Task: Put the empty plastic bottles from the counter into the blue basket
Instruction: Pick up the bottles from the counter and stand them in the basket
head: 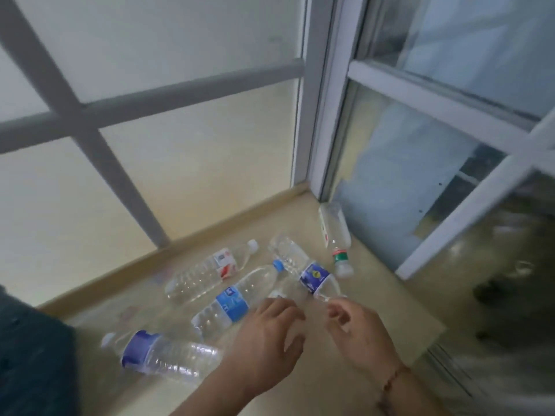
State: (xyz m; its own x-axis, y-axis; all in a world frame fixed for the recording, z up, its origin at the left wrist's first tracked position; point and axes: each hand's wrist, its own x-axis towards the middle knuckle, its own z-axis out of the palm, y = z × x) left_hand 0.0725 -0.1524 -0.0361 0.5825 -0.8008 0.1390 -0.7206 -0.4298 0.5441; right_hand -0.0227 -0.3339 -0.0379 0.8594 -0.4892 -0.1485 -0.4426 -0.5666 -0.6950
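Purple-label bottle: I see it lying on its side nearest the counter's front-left edge, untouched.
Red-label bottle: on its side near the back edge under the frosted window, cap toward the corner.
Light-blue-label bottle: lies mid-counter, just ahead of my left hand.
Left hand: fingers loosely spread above the counter, gripping nothing that I can make out.
Dark-blue-label bottle: on its side, neck end toward my right hand.
Right hand: fingers curled at that neck; blur stops me telling whether it grips.
Green-band bottle: by the right-hand corner, against the window frame.
Blue basket: not in view.
Progress: I judge five bottles remain; none visibly binned.
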